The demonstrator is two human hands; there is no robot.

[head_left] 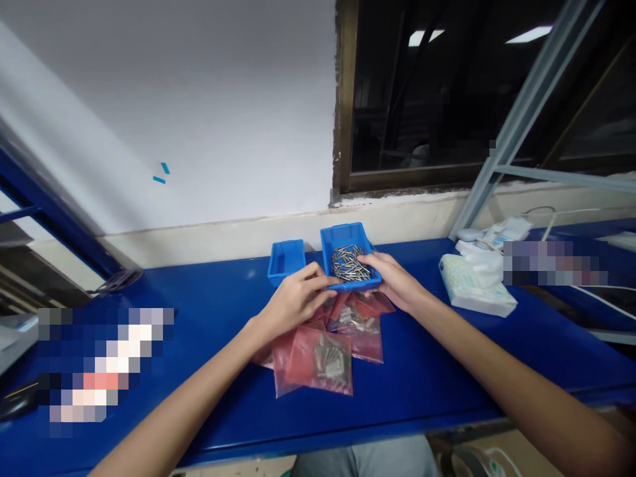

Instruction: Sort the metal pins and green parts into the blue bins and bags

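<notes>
A blue plastic bin [342,232] full of small metal pins [349,263] is held between my two hands, tilted toward me. My left hand [301,295] pinches its near left edge with the fingertips. Around the right side wraps my right hand [392,278], its thumb over the rim and the other fingers partly hidden below. Under and in front of the bin lie several pink-tinted plastic bags [322,361] with metal parts showing inside. A second, smaller blue bin [287,260] stands just beyond my left hand.
The blue table [213,371] runs back to a white wall. On the right are a tissue pack [477,285] and cables near a metal rack post [497,152]. A blue rack post [59,212] stands at the left, with a black object [20,401] nearby.
</notes>
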